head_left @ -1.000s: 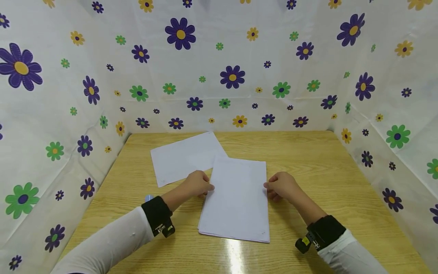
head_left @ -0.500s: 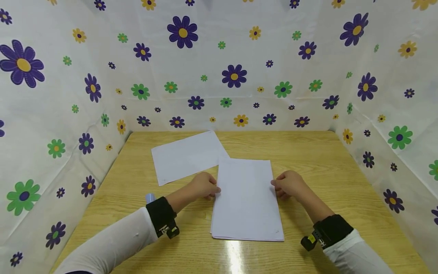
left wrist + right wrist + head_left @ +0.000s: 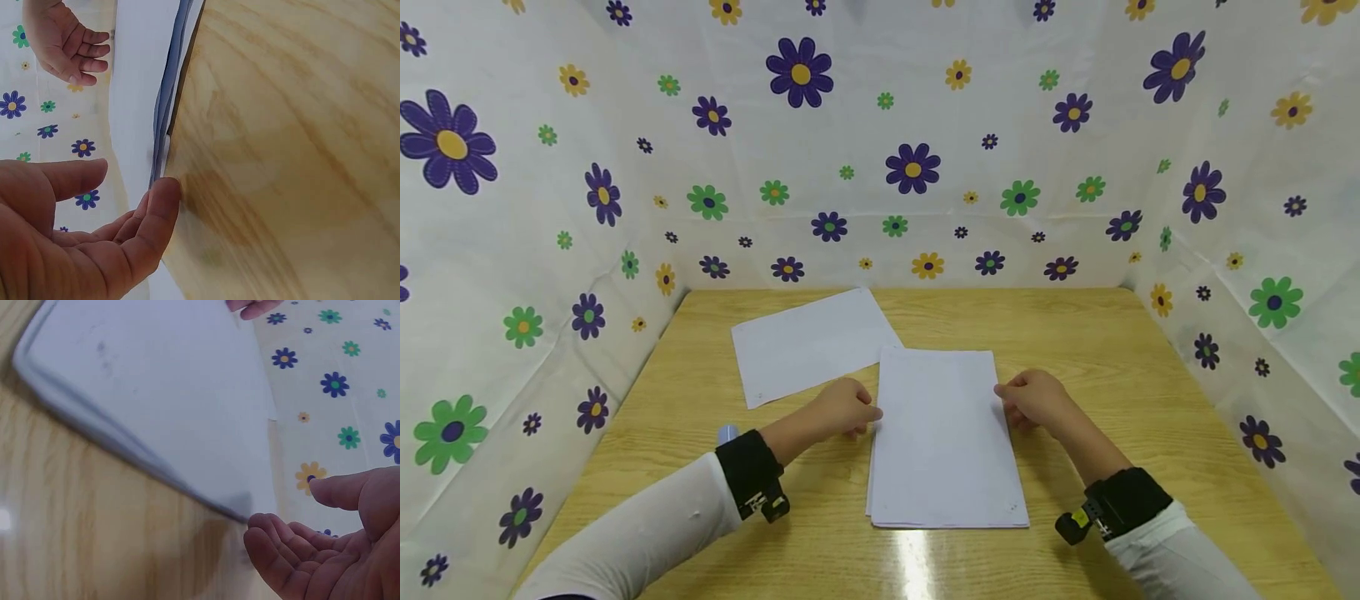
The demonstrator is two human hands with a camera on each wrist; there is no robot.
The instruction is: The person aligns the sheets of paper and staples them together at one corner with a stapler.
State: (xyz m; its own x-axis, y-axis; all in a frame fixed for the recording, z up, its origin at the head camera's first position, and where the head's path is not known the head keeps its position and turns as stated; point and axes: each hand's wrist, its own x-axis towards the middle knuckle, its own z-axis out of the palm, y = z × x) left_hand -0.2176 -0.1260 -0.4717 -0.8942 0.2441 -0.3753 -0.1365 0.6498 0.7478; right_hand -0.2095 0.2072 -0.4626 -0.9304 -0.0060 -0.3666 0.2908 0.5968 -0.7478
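A small stack of white paper [image 3: 947,442] lies on the wooden table in the head view, its sheets slightly offset along the left and front edges. At its left edge is my left hand [image 3: 842,408]; in the left wrist view the fingertips [image 3: 165,194] meet the layered paper edges while the thumb stays apart. My right hand [image 3: 1033,400] is at the opposite edge. In the right wrist view, its fingertips [image 3: 259,531] come right up to the stack's side, thumb lifted away. Neither hand pinches the paper.
Behind and left of the stack lies another white sheet [image 3: 812,346], turned at an angle, its corner meeting the stack. A pale blue object [image 3: 727,433] is partly hidden behind the left wrist band. Flower-patterned cloth [image 3: 910,125] encloses the table [image 3: 1075,333] at the back and sides.
The stack and both hands have shifted right in the view, mostly during the first half second, and the stack has turned slightly. Since then its front edge has moved a little further right.
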